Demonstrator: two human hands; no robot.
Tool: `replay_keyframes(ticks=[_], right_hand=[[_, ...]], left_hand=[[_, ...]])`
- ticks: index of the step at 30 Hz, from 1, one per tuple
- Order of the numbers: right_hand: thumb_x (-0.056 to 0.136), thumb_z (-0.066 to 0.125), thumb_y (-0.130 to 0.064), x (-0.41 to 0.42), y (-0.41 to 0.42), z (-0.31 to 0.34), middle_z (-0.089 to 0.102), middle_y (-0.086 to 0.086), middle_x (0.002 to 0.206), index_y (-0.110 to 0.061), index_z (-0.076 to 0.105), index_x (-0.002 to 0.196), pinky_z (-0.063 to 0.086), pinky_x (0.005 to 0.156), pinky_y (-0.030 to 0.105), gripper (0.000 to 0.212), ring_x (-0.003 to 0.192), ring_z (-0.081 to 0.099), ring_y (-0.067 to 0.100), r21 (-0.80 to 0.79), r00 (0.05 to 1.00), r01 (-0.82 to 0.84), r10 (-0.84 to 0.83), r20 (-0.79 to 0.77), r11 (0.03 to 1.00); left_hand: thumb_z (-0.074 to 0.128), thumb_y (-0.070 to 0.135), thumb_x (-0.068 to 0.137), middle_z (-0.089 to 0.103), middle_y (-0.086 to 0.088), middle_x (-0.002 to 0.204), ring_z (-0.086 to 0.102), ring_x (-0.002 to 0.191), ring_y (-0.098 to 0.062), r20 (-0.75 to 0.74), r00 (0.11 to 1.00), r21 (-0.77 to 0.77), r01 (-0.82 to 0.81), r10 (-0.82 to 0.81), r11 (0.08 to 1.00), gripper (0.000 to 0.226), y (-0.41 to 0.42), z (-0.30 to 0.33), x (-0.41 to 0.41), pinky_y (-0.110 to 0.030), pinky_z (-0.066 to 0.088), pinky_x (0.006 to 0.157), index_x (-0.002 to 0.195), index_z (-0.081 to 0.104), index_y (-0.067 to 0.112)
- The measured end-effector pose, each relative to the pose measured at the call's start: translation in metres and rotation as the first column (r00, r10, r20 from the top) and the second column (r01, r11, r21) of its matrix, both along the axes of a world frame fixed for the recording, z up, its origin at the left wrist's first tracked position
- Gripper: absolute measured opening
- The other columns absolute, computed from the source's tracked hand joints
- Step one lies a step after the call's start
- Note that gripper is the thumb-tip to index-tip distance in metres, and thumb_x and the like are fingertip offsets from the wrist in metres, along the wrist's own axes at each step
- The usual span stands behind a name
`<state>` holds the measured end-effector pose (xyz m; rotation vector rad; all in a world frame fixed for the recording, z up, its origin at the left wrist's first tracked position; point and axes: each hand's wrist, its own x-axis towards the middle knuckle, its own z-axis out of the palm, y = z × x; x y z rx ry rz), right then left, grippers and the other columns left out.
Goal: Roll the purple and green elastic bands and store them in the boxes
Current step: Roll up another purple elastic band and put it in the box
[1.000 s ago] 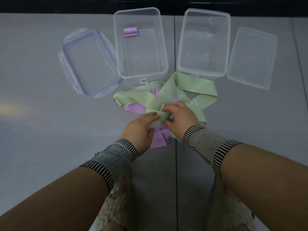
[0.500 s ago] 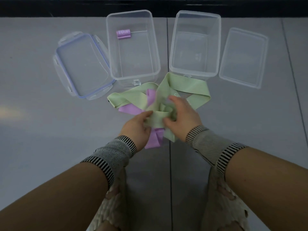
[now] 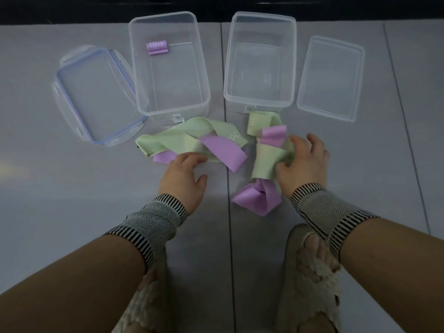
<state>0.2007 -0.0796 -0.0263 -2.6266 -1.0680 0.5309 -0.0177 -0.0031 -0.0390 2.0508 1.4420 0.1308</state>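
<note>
The bands lay on the floor in two tangles, just short of the boxes. At about eleven o'clock from the left hand (image 3: pixel 183 175), its fingers pressed flat on a green band (image 3: pixel 175 138) crossed by a purple band (image 3: pixel 222 149). The right hand (image 3: pixel 301 164) pinched a second green band (image 3: pixel 265 162), with purple loops (image 3: pixel 255 198) at its six o'clock. One rolled purple band (image 3: pixel 157 47) already sat in the left box (image 3: pixel 168 63); the right box (image 3: pixel 260 61) held nothing. The step appeared to be sorting the tangle. Next, one band likely needed pulling free and flattening before rolling.
</note>
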Motion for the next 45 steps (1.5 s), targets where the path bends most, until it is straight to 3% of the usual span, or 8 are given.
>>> replay_keyframes(ticks=[8,13,17,23,30,36,40,45], right_hand=[[0.081,0.058,-0.017,-0.013,0.016,0.007,0.045,0.010,0.139,-0.013,0.046,0.135,0.031,0.106,0.037,0.055,0.124,0.038,0.033,0.124,0.944,-0.326,0.329,0.004,0.937],[0.076,0.063,-0.015,-0.022,0.008,0.001,0.050,0.011,0.134,-0.012,0.061,0.120,0.037,0.103,0.045,0.045,0.123,0.040,0.035,0.113,0.898,-0.439,0.437,0.044,0.891],[0.073,0.064,-0.014,-0.023,0.007,0.000,0.055,0.010,0.127,-0.013,0.065,0.114,0.039,0.102,0.048,0.041,0.122,0.041,0.035,0.136,0.901,-0.434,0.429,0.062,0.891],[0.076,0.067,-0.015,-0.038,0.019,0.012,0.061,0.009,0.115,-0.011,0.067,0.107,0.041,0.095,0.041,0.032,0.108,0.047,0.034,0.295,0.910,-0.407,0.410,0.052,0.864],[0.084,0.065,-0.025,-0.058,0.049,0.053,0.052,-0.005,0.127,-0.021,0.043,0.137,0.043,0.096,0.029,0.057,0.111,0.051,0.014,0.378,0.875,-0.127,0.283,-0.393,0.917],[0.084,0.068,-0.019,-0.070,0.066,0.084,0.068,-0.007,0.085,-0.020,0.066,0.101,0.052,0.075,0.020,0.017,0.077,0.063,0.002,0.410,0.678,0.069,0.259,-0.688,0.909],[0.083,0.069,-0.019,-0.072,0.069,0.081,0.054,-0.006,0.057,-0.023,0.068,0.080,0.045,0.052,0.019,0.005,0.049,0.047,0.001,0.439,0.708,0.022,0.296,-0.641,0.898],[0.079,0.073,-0.013,-0.063,0.070,0.071,0.064,0.001,0.070,-0.021,0.065,0.071,0.052,0.066,0.025,0.014,0.064,0.057,0.010,0.400,0.672,0.159,0.198,-0.713,0.903]], left_hand=[[0.067,0.019,0.077,0.043,-0.006,0.140,0.039,0.126,-0.030,-0.021,0.989,0.068,0.145,-0.144,0.987,0.054,-0.001,-0.003,0.012,-0.032,0.026,0.107,0.129,0.054,0.024],[0.055,0.040,0.085,-0.002,0.001,0.158,-0.001,0.143,-0.027,-0.385,0.842,-0.035,0.397,-0.379,0.917,0.064,-0.001,-0.004,0.034,-0.047,0.017,0.112,0.142,0.026,0.043],[0.049,0.041,0.088,0.010,0.009,0.156,0.002,0.143,-0.022,-0.479,0.783,-0.090,0.406,-0.397,0.910,0.067,0.004,-0.007,0.037,-0.047,0.021,0.108,0.147,0.017,0.029],[0.057,0.014,0.087,0.056,0.001,0.131,0.048,0.122,-0.021,0.084,0.990,0.102,0.104,-0.113,0.989,0.039,0.017,0.027,0.023,-0.030,0.036,0.103,0.126,0.058,0.019],[0.061,0.004,0.083,0.070,-0.002,0.076,0.060,0.066,-0.011,0.484,0.745,-0.340,-0.323,0.458,0.883,0.023,0.048,0.107,0.010,-0.028,0.055,0.073,0.080,0.072,0.024],[0.057,-0.004,0.085,0.067,-0.001,0.067,0.060,0.060,-0.011,0.545,0.576,-0.620,-0.213,0.609,0.755,0.019,0.044,0.125,0.007,-0.019,0.051,0.060,0.085,0.067,0.012],[0.064,-0.001,0.079,0.069,0.007,0.078,0.061,0.071,-0.008,0.531,0.676,-0.662,-0.047,0.512,0.748,0.027,0.037,0.121,0.006,-0.020,0.046,0.060,0.095,0.067,0.020],[0.058,0.012,0.090,0.067,0.005,0.063,0.061,0.058,-0.008,0.447,0.574,-0.666,-0.299,0.686,0.684,0.014,0.044,0.112,0.004,-0.021,0.042,0.057,0.080,0.066,0.018]])
